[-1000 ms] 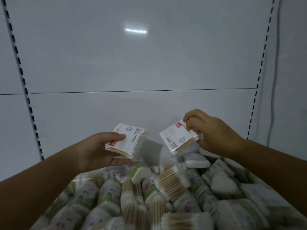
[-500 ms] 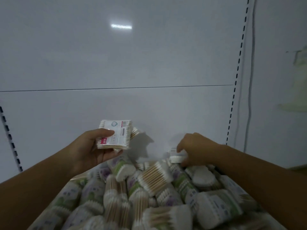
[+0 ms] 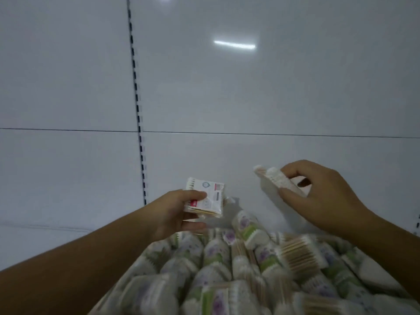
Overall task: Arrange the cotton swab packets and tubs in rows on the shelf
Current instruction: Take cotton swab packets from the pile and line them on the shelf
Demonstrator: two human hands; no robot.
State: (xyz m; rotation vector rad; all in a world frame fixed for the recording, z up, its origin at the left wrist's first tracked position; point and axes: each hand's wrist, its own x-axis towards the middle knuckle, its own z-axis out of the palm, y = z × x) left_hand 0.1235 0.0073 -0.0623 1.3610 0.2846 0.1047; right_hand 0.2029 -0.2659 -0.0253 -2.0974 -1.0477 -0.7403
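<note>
I've raised my right hand (image 3: 322, 196) off the heap (image 3: 227, 280), pinching a packet (image 3: 276, 178) whose length points toward the stack (image 3: 205, 197) my left hand (image 3: 177, 214) grips.

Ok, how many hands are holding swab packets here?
2: the left hand grips a flat stack of packets at centre; the right hand pinches another bundle higher right. No other hands show.

Both of the person's arms are bare right up to the edge of view, the left forearm (image 3: 79, 264) and the right forearm (image 3: 391, 237) alike. The left hand (image 3: 175, 214) and right hand (image 3: 327, 198) are bare too, their outlines slightly blurred.
</note>
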